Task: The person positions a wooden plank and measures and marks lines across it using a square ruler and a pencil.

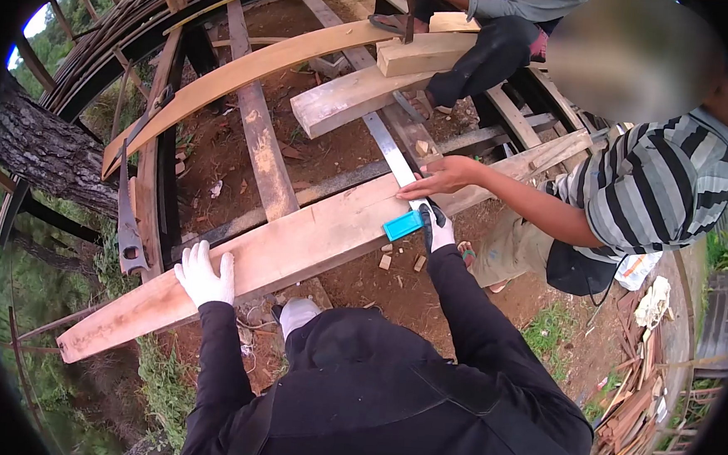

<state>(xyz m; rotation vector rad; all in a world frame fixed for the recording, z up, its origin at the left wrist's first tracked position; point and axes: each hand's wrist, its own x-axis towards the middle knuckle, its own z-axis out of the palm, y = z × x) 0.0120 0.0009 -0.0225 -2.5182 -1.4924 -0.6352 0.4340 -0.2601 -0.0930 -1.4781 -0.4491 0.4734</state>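
A long wooden beam (313,237) lies slantwise in front of me. My left hand (205,274), in a white glove, rests on it near its left end with the fingers spread. Across the beam lies a try square with a cyan handle (403,225) and a silver blade (395,158); the handle sits against the beam's near edge. My right hand (440,230), gloved in white with dark areas, is closed at the square, beside the handle; its fingers are partly hidden. A co-worker's hand (446,178) touches the blade from the right.
A handsaw (130,234) hangs at the left by a curved plank (248,70). Thick wood blocks (347,101) lie across the frame beyond. Another person sits at the top, holding a tool upright on a block. The striped-shirt co-worker (658,187) crouches right. Scrap wood (633,394) lies behind.
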